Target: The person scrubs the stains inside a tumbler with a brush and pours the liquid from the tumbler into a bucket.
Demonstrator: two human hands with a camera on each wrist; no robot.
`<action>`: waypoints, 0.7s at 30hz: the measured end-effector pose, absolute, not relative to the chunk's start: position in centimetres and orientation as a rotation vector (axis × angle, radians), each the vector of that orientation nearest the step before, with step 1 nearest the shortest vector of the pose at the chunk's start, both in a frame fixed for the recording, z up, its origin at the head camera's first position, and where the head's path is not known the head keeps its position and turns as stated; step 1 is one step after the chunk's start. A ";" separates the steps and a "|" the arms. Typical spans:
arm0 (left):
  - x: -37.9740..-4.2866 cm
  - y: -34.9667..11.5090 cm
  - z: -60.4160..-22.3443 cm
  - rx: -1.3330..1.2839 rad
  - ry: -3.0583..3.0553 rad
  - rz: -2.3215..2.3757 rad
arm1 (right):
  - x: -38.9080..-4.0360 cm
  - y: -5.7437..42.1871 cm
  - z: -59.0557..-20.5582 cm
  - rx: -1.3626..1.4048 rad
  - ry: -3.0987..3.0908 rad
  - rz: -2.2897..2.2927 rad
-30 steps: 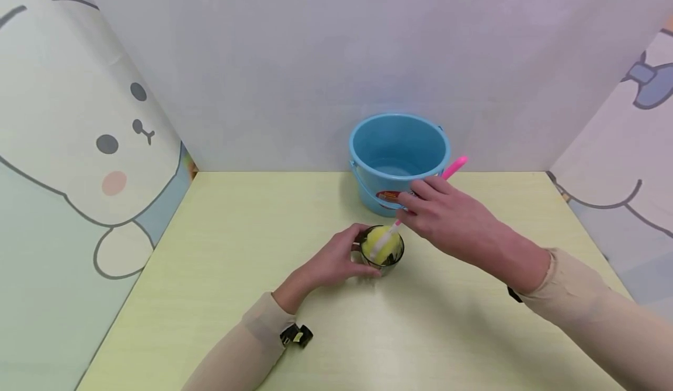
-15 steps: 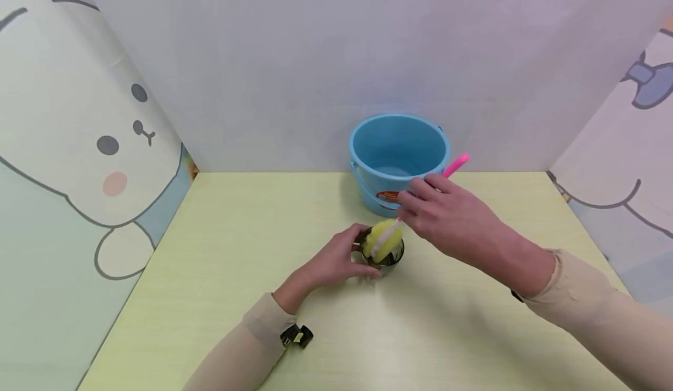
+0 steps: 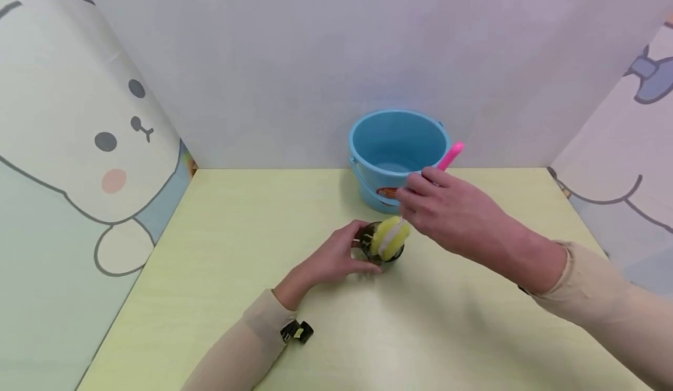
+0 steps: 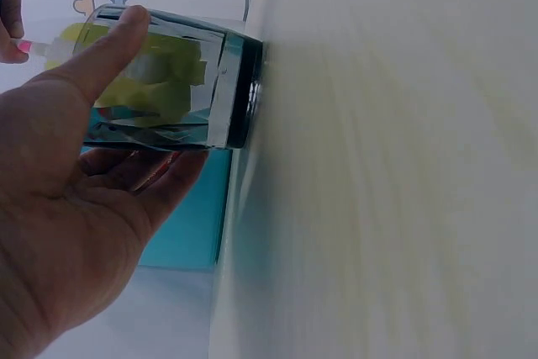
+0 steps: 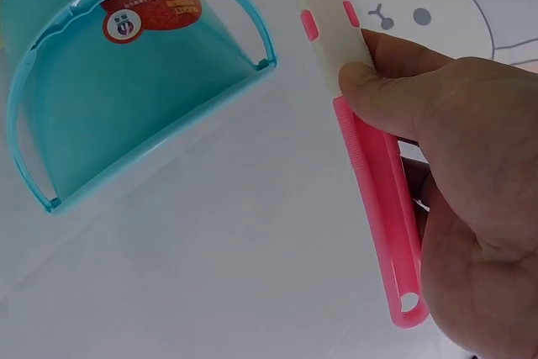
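Observation:
A dark tinted drinking glass (image 4: 220,94) stands upright on the table, and my left hand (image 3: 332,258) grips it round the side, thumb on one side and fingers on the other. My right hand (image 3: 447,210) holds a sponge brush by its pink and white handle (image 5: 374,182), thumb pressed near the white part. The brush's yellow sponge head (image 3: 390,238) sits in the mouth of the glass, tilted to the right side of the rim. Through the glass wall in the left wrist view, the yellow sponge (image 4: 160,81) shows inside.
A light blue bucket (image 3: 363,183) with a hanging handle and a red label stands behind the glass, close to the back wall (image 3: 273,75). Printed panels with cartoon figures (image 3: 105,192) border the pale yellow table (image 3: 242,221) on both sides.
The sponge head has shifted from the left of the glass mouth to the right and turned more upright. My right hand has risen slightly; my left hand keeps its grip on the glass.

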State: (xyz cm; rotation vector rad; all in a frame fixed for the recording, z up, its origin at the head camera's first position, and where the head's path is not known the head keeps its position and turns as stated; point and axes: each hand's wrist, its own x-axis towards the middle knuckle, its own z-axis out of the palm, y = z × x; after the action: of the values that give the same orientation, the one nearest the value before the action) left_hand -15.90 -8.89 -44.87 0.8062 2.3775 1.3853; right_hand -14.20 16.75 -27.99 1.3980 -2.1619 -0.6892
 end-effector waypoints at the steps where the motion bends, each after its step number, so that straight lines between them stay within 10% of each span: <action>1: -15.9 -8.9 -44.8 0.804 2.381 1.382 | -14.2 16.8 -27.8 1.402 -2.168 -0.687; 21: -15.9 -8.9 -44.9 0.790 2.383 1.385 | -13.8 17.7 -28.2 1.439 -2.250 -0.524</action>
State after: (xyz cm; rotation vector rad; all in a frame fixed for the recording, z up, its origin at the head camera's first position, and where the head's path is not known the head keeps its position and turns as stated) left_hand -15.86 -8.91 -44.94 0.7903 2.3827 1.3846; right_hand -13.85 17.67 -28.24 1.4390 -2.2498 -0.5241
